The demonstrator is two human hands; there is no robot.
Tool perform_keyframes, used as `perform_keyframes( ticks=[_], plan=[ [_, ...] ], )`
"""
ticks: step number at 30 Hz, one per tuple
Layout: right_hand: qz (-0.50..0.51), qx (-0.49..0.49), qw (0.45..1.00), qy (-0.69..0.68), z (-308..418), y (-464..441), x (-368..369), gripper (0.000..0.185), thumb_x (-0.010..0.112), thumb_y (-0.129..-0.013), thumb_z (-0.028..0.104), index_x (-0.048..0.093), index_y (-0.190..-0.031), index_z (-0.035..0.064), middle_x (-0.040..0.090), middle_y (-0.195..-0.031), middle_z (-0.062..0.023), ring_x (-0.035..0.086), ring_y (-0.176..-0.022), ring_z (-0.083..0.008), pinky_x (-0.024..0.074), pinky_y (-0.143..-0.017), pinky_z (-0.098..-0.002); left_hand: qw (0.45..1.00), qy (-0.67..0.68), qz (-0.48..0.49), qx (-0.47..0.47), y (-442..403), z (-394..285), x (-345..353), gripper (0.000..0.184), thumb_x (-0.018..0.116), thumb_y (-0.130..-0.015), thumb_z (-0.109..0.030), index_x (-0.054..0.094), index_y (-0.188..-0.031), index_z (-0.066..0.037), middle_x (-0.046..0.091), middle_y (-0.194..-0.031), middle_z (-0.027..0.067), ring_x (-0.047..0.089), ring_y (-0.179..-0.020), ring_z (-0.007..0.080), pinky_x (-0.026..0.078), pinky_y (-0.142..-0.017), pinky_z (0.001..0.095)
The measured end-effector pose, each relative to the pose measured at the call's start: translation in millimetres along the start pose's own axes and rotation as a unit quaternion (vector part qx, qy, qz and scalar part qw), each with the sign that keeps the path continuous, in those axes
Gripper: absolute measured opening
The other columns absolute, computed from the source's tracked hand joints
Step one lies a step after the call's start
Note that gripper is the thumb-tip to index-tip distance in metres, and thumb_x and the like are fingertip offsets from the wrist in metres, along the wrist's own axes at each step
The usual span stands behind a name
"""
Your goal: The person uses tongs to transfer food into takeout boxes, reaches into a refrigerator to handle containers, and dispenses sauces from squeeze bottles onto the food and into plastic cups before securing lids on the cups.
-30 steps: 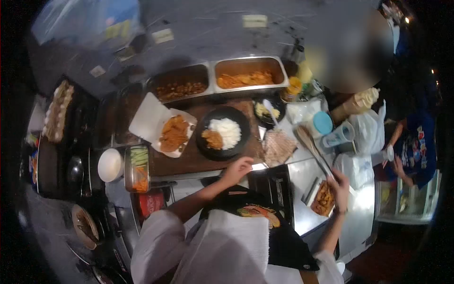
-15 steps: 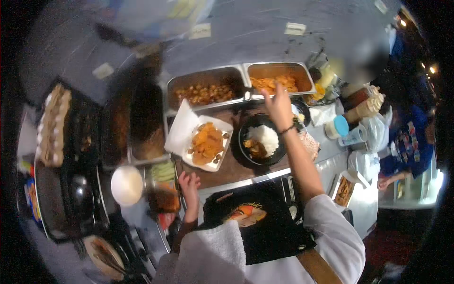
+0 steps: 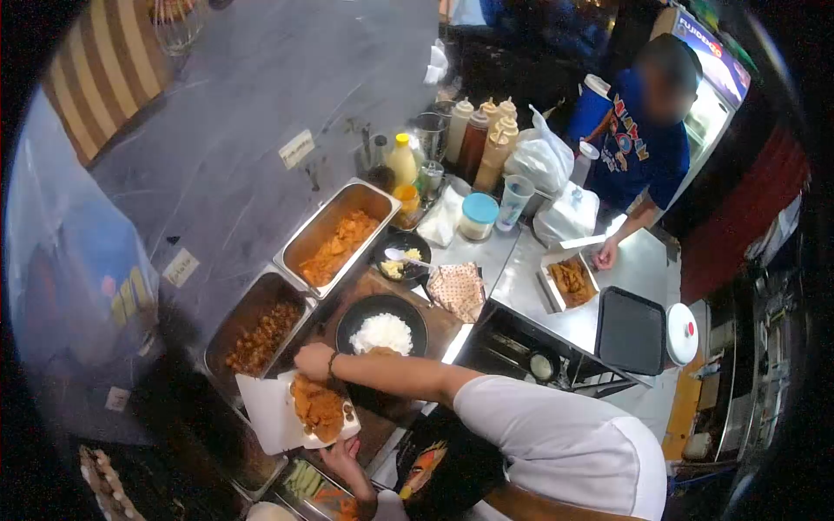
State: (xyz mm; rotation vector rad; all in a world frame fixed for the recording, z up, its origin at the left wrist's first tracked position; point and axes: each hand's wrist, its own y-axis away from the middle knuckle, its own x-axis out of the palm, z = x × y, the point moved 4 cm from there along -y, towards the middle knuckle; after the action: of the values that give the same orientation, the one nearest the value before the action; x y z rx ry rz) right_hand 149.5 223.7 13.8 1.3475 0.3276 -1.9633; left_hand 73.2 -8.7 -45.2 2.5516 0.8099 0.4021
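Note:
A white box point(image 3: 269, 415) stands open on the wooden board, holding browned food point(image 3: 318, 408). At the box's upper edge is my right hand point(image 3: 314, 360), its fingers bent downward and partly hidden, with a dark band on the wrist. My left hand point(image 3: 340, 453) touches or nearly touches the box's lower edge, fingers apart. Beside the box, a black bowl point(image 3: 347, 323) contains white rice point(image 3: 381, 334) and some brown food, partly covered by my right forearm.
Metal trays of orange food point(image 3: 340, 247) and brown pieces point(image 3: 263, 337) line the board. Sauce bottles point(image 3: 473, 143) and a blue-lidded tub point(image 3: 479, 213) stand behind. A person point(image 3: 638, 143) is beside another food box point(image 3: 572, 282) and a black tray point(image 3: 632, 330).
The view has swung toward the right. My right hand has moved from the orange-food tray to the white box, and my left hand has come to the box's lower edge.

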Motion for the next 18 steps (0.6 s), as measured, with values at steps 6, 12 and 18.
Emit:
perform_keyframes(
  ticks=[6,12,18],
  plan=[
    [-0.080,-0.058,0.995,-0.016,12.9,18.5,-8.1,0.014,0.060,-0.066,0.013,0.067,-0.070,0.0014,0.065,-0.074,-0.0198,0.064,-0.073,-0.0365,0.0519,-0.065,-0.0444,0.998,-0.011,-0.014,0.055,8.2,-2.7,-8.7,0.053,0.048,-0.075,0.008,0.038,-0.127,0.001,0.058,-0.106,0.0182,0.062,-0.088,0.0292,0.055,-0.064,0.0360],
    [-0.125,-0.091,0.982,-0.107,18.9,65.6,-43.0,0.013,0.062,-0.064,0.012,0.065,-0.067,-0.0003,0.063,-0.071,-0.0219,0.063,-0.071,-0.0377,0.0512,-0.064,-0.0447,0.990,-0.098,-0.060,0.076,17.8,11.5,-58.3,0.056,0.048,-0.074,0.010,0.036,-0.128,0.006,0.059,-0.104,0.0208,0.065,-0.082,0.0280,0.056,-0.061,0.0325],
    [-0.190,-0.097,0.956,-0.199,4.2,161.6,-102.5,0.015,0.061,-0.062,0.009,0.063,-0.072,-0.0021,0.060,-0.067,-0.0231,0.061,-0.070,-0.0396,0.0492,-0.063,-0.0478,0.950,-0.287,-0.049,0.114,137.3,-120.9,15.1,0.035,0.059,-0.077,0.003,0.056,-0.112,0.003,0.063,-0.093,0.0106,0.056,-0.074,0.0165,0.046,-0.065,0.0285]
  ],
)
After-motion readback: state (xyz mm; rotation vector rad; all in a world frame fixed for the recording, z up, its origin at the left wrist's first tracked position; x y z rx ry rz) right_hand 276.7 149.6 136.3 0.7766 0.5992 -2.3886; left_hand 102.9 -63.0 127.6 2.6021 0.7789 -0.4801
